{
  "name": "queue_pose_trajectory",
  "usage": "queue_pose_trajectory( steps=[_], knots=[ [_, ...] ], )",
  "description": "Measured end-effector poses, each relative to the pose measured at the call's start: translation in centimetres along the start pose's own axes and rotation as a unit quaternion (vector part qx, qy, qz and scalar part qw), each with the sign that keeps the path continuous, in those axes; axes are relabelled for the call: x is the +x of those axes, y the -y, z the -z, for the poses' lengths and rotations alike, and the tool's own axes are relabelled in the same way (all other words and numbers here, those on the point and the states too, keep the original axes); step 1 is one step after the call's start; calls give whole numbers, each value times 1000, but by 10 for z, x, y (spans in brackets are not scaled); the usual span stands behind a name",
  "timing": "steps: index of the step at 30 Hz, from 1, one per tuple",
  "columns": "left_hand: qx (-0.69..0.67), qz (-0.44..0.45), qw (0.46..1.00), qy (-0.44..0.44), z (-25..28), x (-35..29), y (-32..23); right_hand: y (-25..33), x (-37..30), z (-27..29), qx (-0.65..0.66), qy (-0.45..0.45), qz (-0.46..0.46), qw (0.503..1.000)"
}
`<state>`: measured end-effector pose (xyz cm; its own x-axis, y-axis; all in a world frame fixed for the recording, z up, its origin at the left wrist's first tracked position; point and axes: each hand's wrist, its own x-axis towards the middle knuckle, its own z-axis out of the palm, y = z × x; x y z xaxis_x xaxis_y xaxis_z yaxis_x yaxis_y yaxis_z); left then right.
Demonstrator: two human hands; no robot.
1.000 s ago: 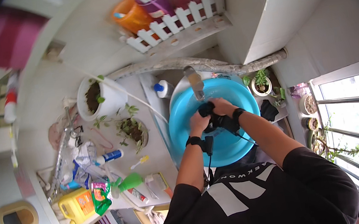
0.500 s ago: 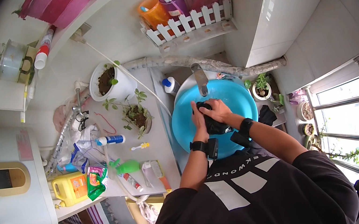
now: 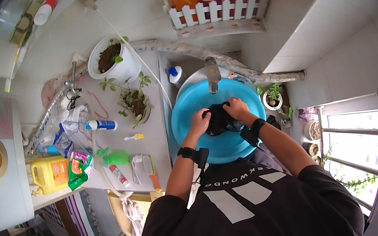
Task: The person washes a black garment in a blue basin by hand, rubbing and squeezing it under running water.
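Note:
Over the blue basin, a wet-looking, crumpled black cloth is stretched between my two hands. My left hand pinches its left end, fingers closed on the dark fabric. At the other end my right hand grips it in the same way. The middle of the cloth sags toward the basin; whether it touches the bottom I cannot tell. A metal faucet juts out just beyond the cloth, above the basin's far rim.
Left of the basin, a counter holds potted plants, a toothbrush, a scrub brush and a yellow jug. A blue-capped bottle stands behind the basin. Another potted plant is at right, near the window.
My hands were together, pressing the bunched black cloth near the faucet. Now they are apart, each on one end, with the cloth spread between them. The whole view has shifted slightly.

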<state>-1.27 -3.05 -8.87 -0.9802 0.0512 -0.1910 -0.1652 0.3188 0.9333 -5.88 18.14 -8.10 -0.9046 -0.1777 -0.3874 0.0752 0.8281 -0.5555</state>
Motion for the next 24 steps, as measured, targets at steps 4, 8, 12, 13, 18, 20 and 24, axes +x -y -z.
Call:
queue_pose_trajectory(
  steps=[4,8,12,13,18,20,24],
  knots=[
    [266,78,959,57,-1,14,-8,-25,12,-18,-31,14,21,999],
    [374,163,902,141,-10,14,8,31,1,-19,-134,144,34,980],
    [293,252,915,112,-30,4,0,15,22,-47,-154,156,56,974],
    [289,243,920,103,-35,8,2,1,31,-59,-194,104,80,972],
    [208,214,954,2,-52,24,21,-35,68,-49,83,-67,43,993],
    [-102,313,944,-29,-24,11,30,-1,54,-34,304,121,-37,944],
    [-518,382,756,-117,-19,8,-1,23,22,-6,547,202,-86,808]
  ],
)
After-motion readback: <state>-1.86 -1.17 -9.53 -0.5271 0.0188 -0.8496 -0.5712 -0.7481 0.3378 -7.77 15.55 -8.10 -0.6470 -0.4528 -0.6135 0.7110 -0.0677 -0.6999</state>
